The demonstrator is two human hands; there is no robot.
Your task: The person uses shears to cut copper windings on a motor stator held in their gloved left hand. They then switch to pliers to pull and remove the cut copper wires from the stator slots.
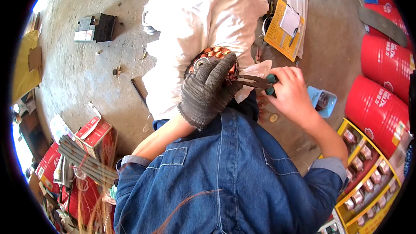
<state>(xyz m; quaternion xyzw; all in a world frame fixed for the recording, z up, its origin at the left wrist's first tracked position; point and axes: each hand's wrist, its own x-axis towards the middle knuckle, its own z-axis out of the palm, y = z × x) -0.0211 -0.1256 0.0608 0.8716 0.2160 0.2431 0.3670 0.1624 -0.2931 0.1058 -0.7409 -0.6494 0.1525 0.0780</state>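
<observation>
My left hand (pixel 206 87), in a dark grey knit glove, lies with bent fingers over a round coil assembly (pixel 216 53) of orange copper windings, gripping it in my lap on white cloth (pixel 195 21). A silver ring shows at its centre beside the glove. My bare right hand (pixel 289 91) is closed on green-handled pliers (pixel 251 82), whose jaws reach into the windings at the assembly's right side, just beside my gloved fingers. The exact spot where the jaw tips meet the copper is too small to make out.
A black battery (pixel 97 28) sits on the concrete floor at left. A yellow sheet with clipboard (pixel 277 34) lies beyond my right hand, near a blue tub (pixel 321 104). Red drums (pixel 375 112) and a yellow rack (pixel 364 177) line the right. Red boxes (pixel 95 132) and clutter lie lower left.
</observation>
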